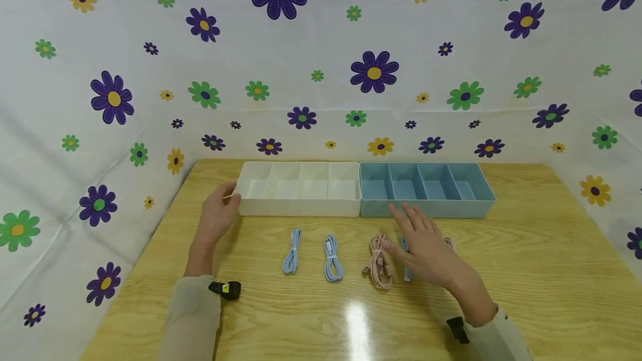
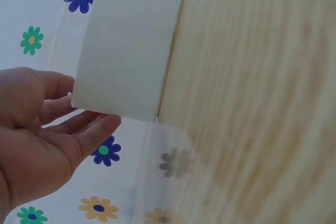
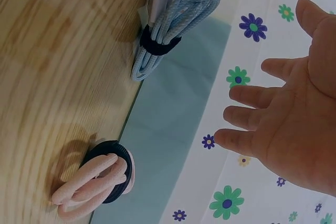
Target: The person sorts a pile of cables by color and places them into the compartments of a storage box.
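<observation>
My left hand (image 1: 218,213) touches the left end of a white four-compartment organizer box (image 1: 301,208), its fingertips right at the corner in the left wrist view. Spread fingers mark my right hand (image 1: 428,249), which is held over the row of cables and holds nothing. Below it lie a blue braided cable (image 3: 173,30) with a black tie and a pink cable (image 3: 92,182) with a black band, both partly hidden in the head view. Left of these are a bundled pink cable (image 1: 379,266) and two light blue coiled cables, one in the middle (image 1: 332,261) and one farther left (image 1: 292,251).
Joined to the white box's right end is a blue box (image 1: 426,209) with divided compartments. Both stand at the back of the wooden table (image 1: 281,316), before a white flower-patterned cloth (image 1: 321,43) that also runs along the sides. Black straps circle both wrists.
</observation>
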{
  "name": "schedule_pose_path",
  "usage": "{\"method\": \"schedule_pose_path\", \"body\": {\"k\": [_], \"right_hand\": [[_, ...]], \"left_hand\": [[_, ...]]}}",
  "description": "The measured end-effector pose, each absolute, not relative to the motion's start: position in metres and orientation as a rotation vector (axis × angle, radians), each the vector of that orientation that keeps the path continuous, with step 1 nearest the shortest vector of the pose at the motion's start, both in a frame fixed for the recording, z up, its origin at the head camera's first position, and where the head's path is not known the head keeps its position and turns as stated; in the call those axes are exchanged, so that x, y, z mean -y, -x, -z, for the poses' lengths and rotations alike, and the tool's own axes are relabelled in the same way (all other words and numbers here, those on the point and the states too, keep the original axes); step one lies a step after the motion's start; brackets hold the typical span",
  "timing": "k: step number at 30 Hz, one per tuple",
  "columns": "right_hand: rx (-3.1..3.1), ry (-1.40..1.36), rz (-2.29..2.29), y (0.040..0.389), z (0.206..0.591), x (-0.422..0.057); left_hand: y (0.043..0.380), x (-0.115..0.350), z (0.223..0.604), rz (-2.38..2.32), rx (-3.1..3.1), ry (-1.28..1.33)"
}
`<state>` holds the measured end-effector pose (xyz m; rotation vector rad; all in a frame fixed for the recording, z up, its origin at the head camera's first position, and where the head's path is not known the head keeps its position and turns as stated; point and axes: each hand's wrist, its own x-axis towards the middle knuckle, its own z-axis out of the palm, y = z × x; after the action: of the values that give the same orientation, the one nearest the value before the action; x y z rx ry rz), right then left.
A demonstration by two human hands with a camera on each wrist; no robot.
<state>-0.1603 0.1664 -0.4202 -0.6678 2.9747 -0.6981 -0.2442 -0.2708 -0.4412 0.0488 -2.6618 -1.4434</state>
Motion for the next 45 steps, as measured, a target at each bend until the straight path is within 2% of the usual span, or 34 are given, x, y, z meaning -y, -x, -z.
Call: {"method": "schedule_pose_path", "body": {"k": [9,18,45], "right_hand": [[-2.946,0.683,0.705,0.159,0.419,-0.162],[-2.982,0.668,0.684,0.155,0.416,-0.169],[-2.949,0.691,0.681,0.155,0.426,-0.155]], "left_hand": [[0.238,0.275,0.445,1.395,2.632,-0.111],[0.246,0.267,0.443,1.505,2.656,-0.003],[0.247,0.276,0.444,1.529,2.684,-0.007]]}}
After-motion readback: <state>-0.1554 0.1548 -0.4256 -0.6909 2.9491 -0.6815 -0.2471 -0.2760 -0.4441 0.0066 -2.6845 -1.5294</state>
